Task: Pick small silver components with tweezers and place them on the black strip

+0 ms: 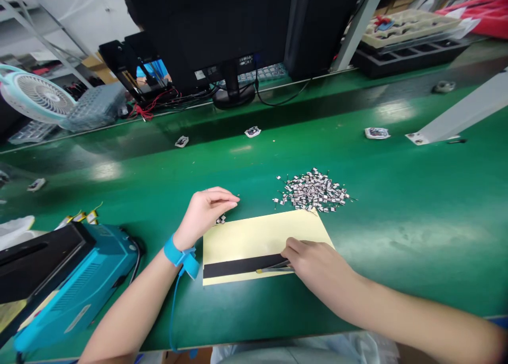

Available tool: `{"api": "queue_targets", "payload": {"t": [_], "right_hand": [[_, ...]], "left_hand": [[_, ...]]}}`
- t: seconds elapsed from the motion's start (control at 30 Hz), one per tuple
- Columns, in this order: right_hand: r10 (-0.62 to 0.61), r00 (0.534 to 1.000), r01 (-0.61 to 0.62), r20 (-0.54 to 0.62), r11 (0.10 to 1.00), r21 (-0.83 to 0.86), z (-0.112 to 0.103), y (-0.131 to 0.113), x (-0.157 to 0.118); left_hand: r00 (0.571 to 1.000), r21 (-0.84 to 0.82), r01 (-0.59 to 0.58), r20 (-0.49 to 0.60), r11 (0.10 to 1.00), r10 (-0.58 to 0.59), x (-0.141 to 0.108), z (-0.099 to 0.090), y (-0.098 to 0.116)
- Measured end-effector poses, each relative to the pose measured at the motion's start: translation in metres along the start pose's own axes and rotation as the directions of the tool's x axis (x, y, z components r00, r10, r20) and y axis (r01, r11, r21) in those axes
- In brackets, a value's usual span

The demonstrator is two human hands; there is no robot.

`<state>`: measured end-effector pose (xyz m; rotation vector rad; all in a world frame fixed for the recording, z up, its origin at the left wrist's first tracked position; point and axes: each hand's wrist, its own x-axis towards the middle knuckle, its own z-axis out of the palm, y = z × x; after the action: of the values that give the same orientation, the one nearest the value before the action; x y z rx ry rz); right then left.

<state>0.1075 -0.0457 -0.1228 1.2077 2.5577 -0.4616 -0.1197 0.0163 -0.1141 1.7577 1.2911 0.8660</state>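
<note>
The right hand point(321, 269) sits at the lower edge of a pale yellow backing sheet point(268, 237), its grip closed on a pair of tweezers point(275, 269). The tweezer tips point left and lie along a black strip point(242, 266) stuck across the lower part of the sheet. The left hand point(206, 211) rests on the green counter point(397, 279) just beside the sheet's upper left corner. Its grip is open and loosely curled, with nothing visible in it, and a few tiny components point(221, 219) lie just under its fingertips. A blue wrist strap point(180, 254) circles the left wrist, and its cord point(173, 316) trails down toward the lower edge of the frame.

At lower left stands a teal machine point(75, 284) with a black top. Just past the sheet's upper edge, and touching its tip, lies a heap of small metal-and-black components point(313, 190) with fine wires. Farther up the counter lie scattered white pieces point(253, 132). Beyond them are a monitor's back point(234, 30) at top center, a white fan point(37, 95) at upper left, and stacked trays point(408, 28) at upper right.
</note>
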Motion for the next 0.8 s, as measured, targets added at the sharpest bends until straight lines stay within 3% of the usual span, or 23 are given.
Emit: {"api": "queue_targets", "payload": {"t": [0.13,0.27,0.37,0.5,0.67,0.8], "right_hand": [[0.007,0.999,0.000,-0.037,0.985,0.171,0.000,0.010,0.006],[0.033,0.995,0.010,-0.091,0.902,0.432,-0.003,0.024,0.012],[0.059,0.984,0.066,-0.166,0.748,0.660,-0.007,0.031,0.016],[0.126,0.945,0.218,-0.300,0.442,0.870,-0.012,0.026,0.021],[0.148,0.925,0.320,-0.349,0.191,0.928,-0.008,0.012,0.025],[0.151,0.921,0.352,-0.360,0.074,0.933,-0.002,0.010,0.025]], "left_hand": [[0.999,-0.053,0.007,0.052,0.999,-0.004,-0.005,0.011,0.007],[0.996,-0.027,-0.039,0.084,0.999,0.041,-0.009,0.019,0.011],[0.988,0.042,-0.155,0.008,0.987,0.155,-0.015,0.025,0.012],[0.939,0.083,-0.324,-0.094,0.942,0.331,-0.026,0.037,0.017],[0.837,0.264,-0.517,-0.043,0.814,0.545,-0.035,0.044,0.024],[0.802,0.308,-0.569,0.006,0.762,0.597,-0.036,0.042,0.027]]}}
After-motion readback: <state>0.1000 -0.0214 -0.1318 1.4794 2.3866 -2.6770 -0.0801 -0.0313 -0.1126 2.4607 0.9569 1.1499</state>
